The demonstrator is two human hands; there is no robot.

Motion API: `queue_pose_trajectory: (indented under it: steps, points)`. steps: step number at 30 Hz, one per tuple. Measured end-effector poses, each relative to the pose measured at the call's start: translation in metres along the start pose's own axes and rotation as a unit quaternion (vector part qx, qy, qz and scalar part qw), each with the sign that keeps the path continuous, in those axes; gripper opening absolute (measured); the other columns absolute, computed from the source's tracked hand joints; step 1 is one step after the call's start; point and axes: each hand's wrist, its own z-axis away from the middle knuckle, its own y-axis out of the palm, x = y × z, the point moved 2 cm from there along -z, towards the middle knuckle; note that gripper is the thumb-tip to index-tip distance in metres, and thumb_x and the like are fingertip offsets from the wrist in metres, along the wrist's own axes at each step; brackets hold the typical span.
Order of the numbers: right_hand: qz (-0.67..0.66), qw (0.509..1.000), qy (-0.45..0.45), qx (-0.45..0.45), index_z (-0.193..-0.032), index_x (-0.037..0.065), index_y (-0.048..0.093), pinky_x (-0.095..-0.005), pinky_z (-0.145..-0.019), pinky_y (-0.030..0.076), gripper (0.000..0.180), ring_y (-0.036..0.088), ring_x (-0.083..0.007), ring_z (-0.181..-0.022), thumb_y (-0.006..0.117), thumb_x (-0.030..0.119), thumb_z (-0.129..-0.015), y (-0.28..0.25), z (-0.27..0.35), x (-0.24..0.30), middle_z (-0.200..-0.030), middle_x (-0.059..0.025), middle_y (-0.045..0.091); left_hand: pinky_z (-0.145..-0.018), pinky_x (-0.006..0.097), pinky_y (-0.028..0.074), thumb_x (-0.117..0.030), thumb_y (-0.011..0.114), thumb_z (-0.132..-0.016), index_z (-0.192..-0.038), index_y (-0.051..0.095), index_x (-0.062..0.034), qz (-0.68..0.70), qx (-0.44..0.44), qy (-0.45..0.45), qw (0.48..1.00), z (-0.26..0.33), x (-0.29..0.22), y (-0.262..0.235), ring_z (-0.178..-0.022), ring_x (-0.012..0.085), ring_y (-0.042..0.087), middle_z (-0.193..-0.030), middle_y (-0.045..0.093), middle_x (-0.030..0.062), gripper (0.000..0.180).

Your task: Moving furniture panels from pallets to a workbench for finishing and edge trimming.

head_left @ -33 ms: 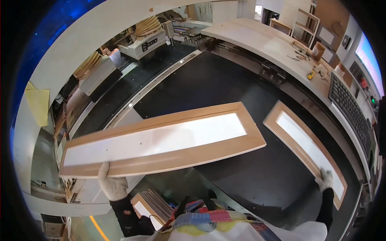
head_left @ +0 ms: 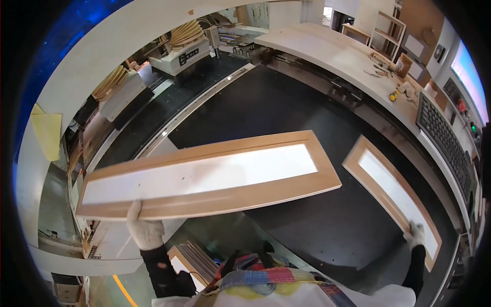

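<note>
My left hand (head_left: 145, 231), in a white glove, grips the near edge of a long panel (head_left: 220, 171) with its thumb over the brown frame. The panel has a white centre and is held up over the black work surface, its left end past the surface's edge. At the right, my gloved right hand (head_left: 415, 234) is closed on the near end of a narrower panel (head_left: 393, 187), also brown-framed with a white middle. Its fingers lie over the inner edge and the white part. Whether this panel rests on the surface I cannot tell.
Below lies the black work surface (head_left: 245, 102) with a metal rail (head_left: 176, 123) along its left. A stack of panels (head_left: 197, 261) stands low beside my body. Machine heads (head_left: 184, 56) are at the far left. A pale bench (head_left: 327, 46) with tools and a keyboard (head_left: 442, 138) runs along the right.
The long panel has shifted slightly right, with my left hand. The far end of the narrower panel has moved a little right and nearer; my right hand has moved slightly with it.
</note>
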Motion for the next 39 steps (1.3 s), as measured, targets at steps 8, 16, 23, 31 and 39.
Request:
queue_pose_trajectory:
  steps: [8, 16, 23, 31, 39]
  points:
    - [-0.298, 0.864, 0.388, -0.118, -0.126, 0.001, 0.048, -0.0382, -0.099, 0.041, 0.042, 0.048, -0.0369, -0.12, 0.057, 0.005, -0.086, -0.017, 0.032, -0.199, -0.124, -0.0242, 0.053, -0.09, 0.041, 0.048, -0.006, 0.055, -0.087, -0.108, 0.053, 0.0031, 0.033, 0.165, -0.132, 0.977, -0.072, 0.123, 0.086, -0.102, 0.0292, 0.058, -0.106, 0.061, 0.015, 0.023]
    - [0.358, 0.929, 0.067, -0.063, -0.123, 0.003, 0.055, -0.0426, -0.09, 0.045, 0.041, 0.056, -0.0357, -0.106, 0.055, 0.008, -0.082, 0.009, 0.005, -0.122, -0.12, -0.0223, 0.057, -0.09, 0.052, 0.05, -0.006, 0.055, -0.087, -0.115, 0.047, 0.0031, -0.032, 0.171, -0.258, 0.95, -0.115, 0.221, 0.138, -0.106, 0.0353, 0.059, -0.112, 0.058, 0.0177, 0.03]
    - [0.051, 0.964, -0.243, -0.099, -0.127, -0.003, 0.051, -0.0413, -0.107, 0.033, 0.042, 0.044, -0.0376, -0.127, 0.056, 0.004, -0.086, 0.073, 0.037, 0.247, -0.133, -0.023, 0.049, -0.067, 0.044, 0.054, -0.039, 0.056, -0.089, -0.09, 0.064, -0.0042, -0.779, 0.239, 0.223, 0.534, -0.116, 0.188, 0.162, -0.077, 0.0299, 0.068, -0.091, 0.068, 0.0135, 0.035]
    - [0.149, 0.922, -0.352, -0.055, -0.134, 0.002, 0.043, -0.0507, -0.112, 0.023, 0.055, 0.032, -0.0424, -0.134, 0.061, 0.017, -0.085, 0.192, 0.033, 0.382, -0.141, -0.0227, 0.039, -0.112, 0.048, 0.023, -0.04, 0.049, -0.092, -0.138, 0.04, -0.0029, -0.756, 0.436, 0.278, 0.402, -0.113, 0.229, 0.163, -0.133, 0.0479, 0.03, -0.14, 0.034, 0.0335, 0.06]
    - [0.169, 0.942, -0.275, -0.092, -0.136, 0.003, 0.043, -0.0469, -0.113, 0.023, 0.049, 0.032, -0.0392, -0.134, 0.053, 0.015, -0.09, 0.231, -0.038, 0.445, -0.143, -0.0209, 0.039, -0.114, 0.048, 0.018, -0.04, 0.046, -0.092, -0.14, 0.039, -0.006, -0.726, 0.497, 0.245, 0.408, -0.223, 0.293, 0.253, -0.137, 0.0447, 0.025, -0.146, 0.028, 0.0299, 0.059]
